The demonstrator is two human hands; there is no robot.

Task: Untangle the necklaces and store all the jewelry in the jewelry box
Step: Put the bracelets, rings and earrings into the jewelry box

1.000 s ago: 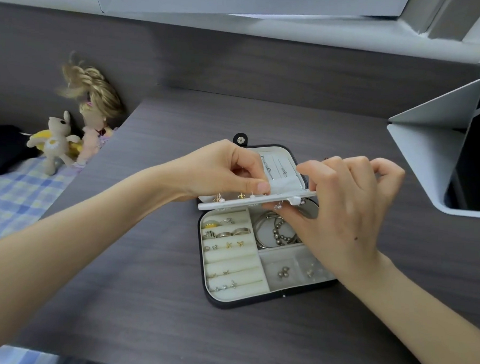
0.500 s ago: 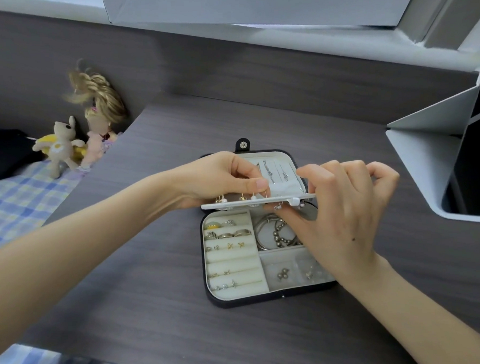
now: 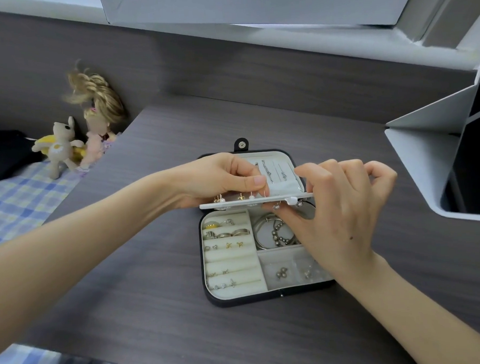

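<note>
Left hand [image 3: 219, 180], right hand [image 3: 338, 218] unmoved, fingers [image 3: 257, 180] pinching earring panel [image 3: 234, 203] | right hand part-hides bracelets [image 3: 263, 232] | dolls [image 3: 97, 125] far left

Bare forearms [image 3: 97, 245], short plain fingernails [image 3: 259, 180], small dark mole on back of right grip [image 3: 343, 221]

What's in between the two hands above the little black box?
In the head view, a thin white earring panel, studded with small earrings, stretches from the left hand to the right hand; both hold it.
</note>
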